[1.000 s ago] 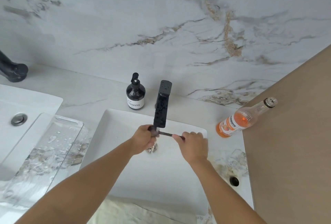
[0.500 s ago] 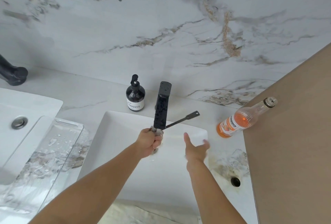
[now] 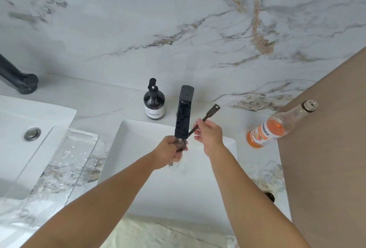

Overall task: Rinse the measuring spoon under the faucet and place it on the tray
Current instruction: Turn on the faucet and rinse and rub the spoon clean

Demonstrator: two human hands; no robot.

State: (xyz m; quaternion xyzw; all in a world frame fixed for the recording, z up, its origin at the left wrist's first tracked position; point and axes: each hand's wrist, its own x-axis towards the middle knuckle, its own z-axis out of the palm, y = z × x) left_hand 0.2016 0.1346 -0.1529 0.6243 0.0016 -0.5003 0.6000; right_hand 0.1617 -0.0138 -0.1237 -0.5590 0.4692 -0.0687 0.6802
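Two hands on one measuring spoon (image 3: 206, 118): left hand (image 3: 168, 151) curled round the bowl end under the faucet (image 3: 184, 113), water running over it; right hand (image 3: 208, 134) pinching the dark handle mid-length, perforated tip angled up and right. Rinsing under way, placing not begun. From left: wet clear tray (image 3: 65, 160) bridging the neighbouring basin edge and counter, bare and ready; soap bottle (image 3: 154, 102) behind the sink (image 3: 200, 204); orange drink bottle (image 3: 277, 127) leaning far right. Nothing blocking the leftward carry to the tray, probably.

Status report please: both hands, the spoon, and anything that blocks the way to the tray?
Left hand on spoon bowl under faucet. Right hand pinching measuring spoon handle. Tray unobstructed.
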